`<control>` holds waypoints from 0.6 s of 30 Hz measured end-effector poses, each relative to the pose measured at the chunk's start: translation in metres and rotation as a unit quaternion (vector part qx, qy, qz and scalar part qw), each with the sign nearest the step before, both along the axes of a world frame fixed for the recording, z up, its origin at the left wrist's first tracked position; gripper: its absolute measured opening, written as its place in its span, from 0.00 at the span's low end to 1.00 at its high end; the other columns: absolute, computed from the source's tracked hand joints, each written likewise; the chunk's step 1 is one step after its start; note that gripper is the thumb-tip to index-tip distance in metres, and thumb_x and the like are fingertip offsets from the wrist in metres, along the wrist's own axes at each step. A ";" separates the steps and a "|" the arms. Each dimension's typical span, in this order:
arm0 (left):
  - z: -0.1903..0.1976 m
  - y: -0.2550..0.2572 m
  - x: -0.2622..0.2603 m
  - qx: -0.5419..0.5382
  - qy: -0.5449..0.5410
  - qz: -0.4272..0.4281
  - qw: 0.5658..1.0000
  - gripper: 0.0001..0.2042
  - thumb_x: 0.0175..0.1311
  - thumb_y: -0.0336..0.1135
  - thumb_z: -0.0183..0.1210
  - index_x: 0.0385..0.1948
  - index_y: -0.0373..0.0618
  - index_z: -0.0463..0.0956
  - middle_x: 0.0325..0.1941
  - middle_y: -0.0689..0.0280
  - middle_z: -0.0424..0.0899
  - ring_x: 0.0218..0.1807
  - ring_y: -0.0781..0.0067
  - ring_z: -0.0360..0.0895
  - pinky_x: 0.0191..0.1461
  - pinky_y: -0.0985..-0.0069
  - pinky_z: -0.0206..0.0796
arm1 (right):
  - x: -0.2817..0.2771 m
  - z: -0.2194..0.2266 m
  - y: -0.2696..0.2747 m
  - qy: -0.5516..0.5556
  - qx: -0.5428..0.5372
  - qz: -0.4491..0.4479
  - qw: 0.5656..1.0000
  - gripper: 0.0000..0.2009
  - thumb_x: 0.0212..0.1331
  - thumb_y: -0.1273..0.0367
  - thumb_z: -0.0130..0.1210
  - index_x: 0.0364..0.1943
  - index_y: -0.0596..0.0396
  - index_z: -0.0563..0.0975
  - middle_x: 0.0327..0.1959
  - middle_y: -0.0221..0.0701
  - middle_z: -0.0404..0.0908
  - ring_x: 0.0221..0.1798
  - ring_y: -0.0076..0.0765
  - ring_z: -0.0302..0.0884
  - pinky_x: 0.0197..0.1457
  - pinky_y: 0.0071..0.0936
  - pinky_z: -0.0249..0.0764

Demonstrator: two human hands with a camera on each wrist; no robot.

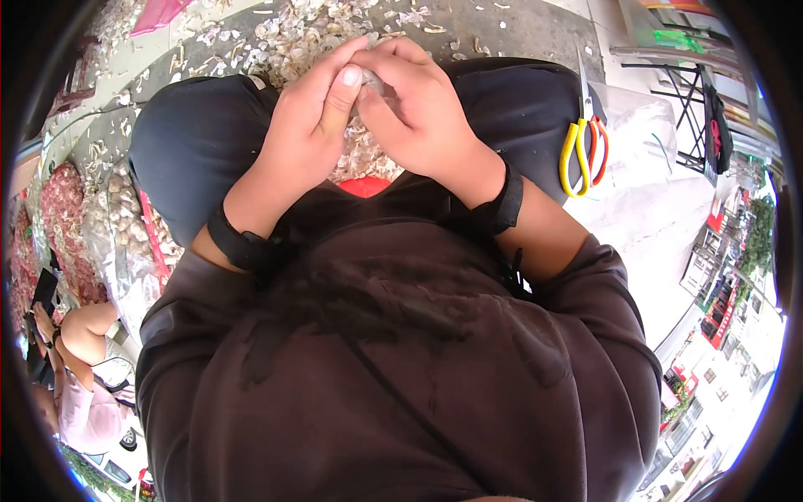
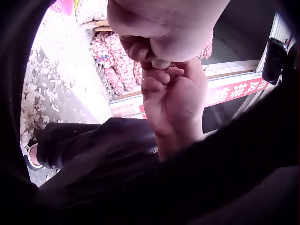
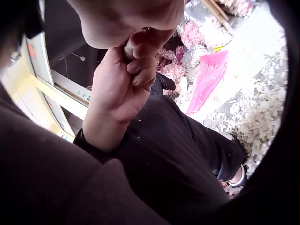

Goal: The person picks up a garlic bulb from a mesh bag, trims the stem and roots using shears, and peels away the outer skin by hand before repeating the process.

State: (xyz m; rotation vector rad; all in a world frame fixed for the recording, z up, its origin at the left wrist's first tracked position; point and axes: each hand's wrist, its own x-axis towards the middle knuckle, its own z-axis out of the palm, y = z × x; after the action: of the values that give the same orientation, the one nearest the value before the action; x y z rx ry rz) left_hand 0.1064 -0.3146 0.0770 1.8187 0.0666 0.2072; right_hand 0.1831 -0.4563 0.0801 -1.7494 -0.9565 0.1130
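In the head view my left hand [image 1: 305,121] and right hand [image 1: 422,117] meet above my lap, fingers curled together and thumbs near each other. Between them shows a bit of a pale, whitish piece of garlic [image 1: 374,82], mostly hidden by the fingers. The left wrist view shows the pale garlic [image 2: 161,64] pinched where the two hands meet. From the right wrist, the garlic [image 3: 129,49] peeks out between the fingers. Scissors [image 1: 576,155] with one yellow and one red handle lie on my right thigh, blades pointing away from me.
Loose garlic skins [image 1: 309,33] cover the floor ahead and between my legs. A pink plastic bag [image 3: 211,75] lies on the ground. Sacks of garlic [image 1: 67,226] stand at my left, near another person [image 1: 88,402]. White sheeting [image 1: 640,209] spreads at my right.
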 end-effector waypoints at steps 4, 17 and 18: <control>-0.002 0.001 -0.001 -0.060 0.019 0.001 0.998 0.20 0.77 0.39 0.43 0.59 0.34 0.69 0.47 0.57 0.82 0.47 0.70 0.78 0.54 0.74 0.68 | 0.004 0.001 -0.007 -0.070 -0.024 -0.014 0.997 0.12 0.49 0.71 0.60 0.40 0.56 0.82 0.33 0.34 0.79 0.28 0.39 0.77 0.32 0.31 0.75; 0.005 -0.007 -0.002 -0.178 0.128 0.014 0.976 0.18 0.76 0.42 0.45 0.56 0.39 0.73 0.25 0.76 0.72 0.24 0.88 0.65 0.28 0.86 0.60 | 0.002 0.014 -0.012 -0.195 -0.086 -0.065 0.975 0.05 0.41 0.73 0.62 0.23 0.52 0.77 0.24 0.29 0.74 0.24 0.39 0.76 0.24 0.32 0.75; 0.003 -0.007 -0.002 -0.180 0.130 0.012 0.975 0.18 0.76 0.42 0.45 0.56 0.39 0.73 0.25 0.76 0.72 0.24 0.88 0.65 0.28 0.86 0.60 | 0.003 0.013 -0.012 -0.197 -0.087 -0.060 0.975 0.05 0.40 0.74 0.62 0.22 0.52 0.76 0.24 0.29 0.74 0.23 0.39 0.76 0.24 0.32 0.75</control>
State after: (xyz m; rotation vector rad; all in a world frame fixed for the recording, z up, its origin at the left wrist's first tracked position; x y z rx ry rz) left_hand 0.1044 -0.3211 0.0804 1.4734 0.2934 -0.0284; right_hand 0.1862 -0.4683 0.0926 -2.0318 -1.1467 -0.2460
